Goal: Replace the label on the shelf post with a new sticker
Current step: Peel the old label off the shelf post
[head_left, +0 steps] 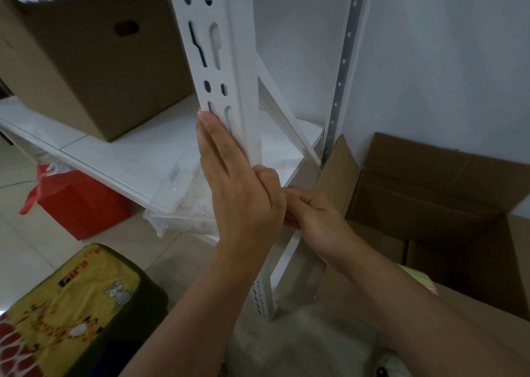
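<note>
The white shelf post (229, 69) stands upright in the middle of the view, with slots cut along its face, and both hands are at its lower part. The left hand (235, 187) lies flat and open against the post, fingers stretched upward along its front face, as if pressing something down or steadying the post. The right hand (309, 213) is just beside it, touching it, with fingers curled as in a pinch near the post edge; what it pinches is hidden behind the left hand. I judge that a sticker is thin, light and soft, that it bends and sticks to itself easily, so it is best held by one corner or edge and smoothed from one end. The post is stiff metal and will not give under pressure. No label, old or new, can be made out: the place is covered by the hands. Around are a cardboard box (91, 69) on the shelf (129, 153) and an open carton (436, 193) on the right.
</note>
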Action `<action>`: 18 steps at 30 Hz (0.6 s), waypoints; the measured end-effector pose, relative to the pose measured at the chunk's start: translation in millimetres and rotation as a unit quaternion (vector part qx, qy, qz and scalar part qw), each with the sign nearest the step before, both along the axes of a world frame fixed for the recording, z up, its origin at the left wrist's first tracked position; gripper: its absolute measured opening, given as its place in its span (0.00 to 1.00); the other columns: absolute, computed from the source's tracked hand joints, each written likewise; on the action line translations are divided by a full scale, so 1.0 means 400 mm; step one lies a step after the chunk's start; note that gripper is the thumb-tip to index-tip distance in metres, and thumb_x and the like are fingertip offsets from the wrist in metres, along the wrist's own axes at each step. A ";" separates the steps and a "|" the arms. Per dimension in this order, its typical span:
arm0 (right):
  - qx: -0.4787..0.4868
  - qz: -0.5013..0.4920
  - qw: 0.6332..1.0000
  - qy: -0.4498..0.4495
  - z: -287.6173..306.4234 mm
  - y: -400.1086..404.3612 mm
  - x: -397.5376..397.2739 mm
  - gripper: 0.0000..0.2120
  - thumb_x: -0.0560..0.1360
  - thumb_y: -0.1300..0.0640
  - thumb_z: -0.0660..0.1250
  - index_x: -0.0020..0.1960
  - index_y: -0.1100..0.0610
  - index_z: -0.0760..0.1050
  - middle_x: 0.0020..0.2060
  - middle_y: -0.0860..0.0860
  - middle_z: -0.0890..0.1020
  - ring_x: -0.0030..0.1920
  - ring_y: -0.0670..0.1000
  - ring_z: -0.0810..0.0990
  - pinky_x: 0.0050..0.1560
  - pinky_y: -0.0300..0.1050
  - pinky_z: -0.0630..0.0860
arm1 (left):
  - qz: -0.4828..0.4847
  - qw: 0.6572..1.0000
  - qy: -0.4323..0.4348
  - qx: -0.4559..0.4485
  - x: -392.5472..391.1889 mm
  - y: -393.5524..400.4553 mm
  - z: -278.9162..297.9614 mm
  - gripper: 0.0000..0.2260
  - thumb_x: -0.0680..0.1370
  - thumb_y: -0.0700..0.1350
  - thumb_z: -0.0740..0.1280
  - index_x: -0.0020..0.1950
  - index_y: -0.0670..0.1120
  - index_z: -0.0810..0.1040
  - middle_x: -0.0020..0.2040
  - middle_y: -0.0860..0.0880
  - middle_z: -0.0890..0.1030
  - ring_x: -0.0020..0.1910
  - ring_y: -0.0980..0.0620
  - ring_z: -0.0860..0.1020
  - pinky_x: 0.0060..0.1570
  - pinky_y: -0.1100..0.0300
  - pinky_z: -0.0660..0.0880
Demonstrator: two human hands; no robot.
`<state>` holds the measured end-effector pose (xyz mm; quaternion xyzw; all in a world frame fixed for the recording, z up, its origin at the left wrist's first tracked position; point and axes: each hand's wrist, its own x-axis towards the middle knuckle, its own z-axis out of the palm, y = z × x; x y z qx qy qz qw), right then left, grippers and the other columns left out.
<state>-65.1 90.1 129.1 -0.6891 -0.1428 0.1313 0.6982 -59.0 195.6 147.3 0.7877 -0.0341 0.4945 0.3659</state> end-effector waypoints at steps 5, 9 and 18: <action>0.005 0.000 1.000 0.006 -0.005 0.001 0.003 0.16 0.82 0.58 0.54 0.59 0.59 0.80 0.52 0.51 0.84 0.55 0.48 0.82 0.61 0.42 0.75 | -0.022 1.000 0.010 0.016 -0.005 0.016 -0.002 0.31 0.76 0.39 0.55 0.75 0.32 0.45 0.76 0.31 0.54 0.75 0.42 0.58 0.74 0.65 0.53; 0.005 -0.001 1.000 0.010 -0.002 0.001 0.002 0.16 0.82 0.57 0.54 0.60 0.60 0.79 0.53 0.52 0.84 0.54 0.46 0.82 0.58 0.37 0.76 | -0.026 0.999 0.004 0.020 -0.006 0.023 -0.001 0.30 0.77 0.39 0.55 0.75 0.30 0.47 0.75 0.30 0.55 0.75 0.40 0.59 0.74 0.61 0.56; 0.004 -0.002 1.000 0.011 -0.004 0.000 0.002 0.16 0.82 0.57 0.54 0.61 0.59 0.78 0.54 0.52 0.84 0.55 0.47 0.82 0.60 0.39 0.75 | -0.029 0.999 0.001 0.022 -0.004 0.021 -0.004 0.30 0.76 0.38 0.55 0.75 0.29 0.47 0.76 0.30 0.53 0.76 0.42 0.55 0.75 0.63 0.52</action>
